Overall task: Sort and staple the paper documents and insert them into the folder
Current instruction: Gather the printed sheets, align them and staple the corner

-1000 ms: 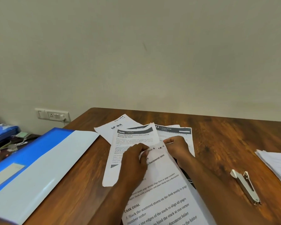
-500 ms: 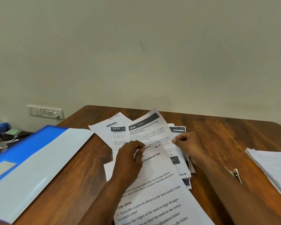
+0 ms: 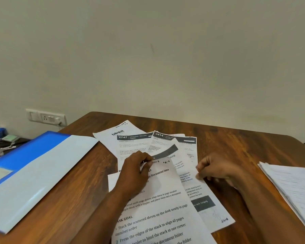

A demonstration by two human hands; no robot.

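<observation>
Fingers [image 3: 200, 170] pinch a printed sheet [image 3: 192, 182] with dark bands.

Wooden table [image 3: 236, 145] | blue folder [image 3: 30, 169] at left | fanned printed sheets [image 3: 165, 173] at centre | paper stack [image 3: 292, 187] at right

Wooden table [image 3: 236, 143] stood against a plain off-white wall [image 3: 148, 59]. White switch/socket plate [image 3: 46, 117] was on the wall at left, something plugged in. Blurred clutter [image 3: 2, 141] sat on a dark surface far left.
</observation>
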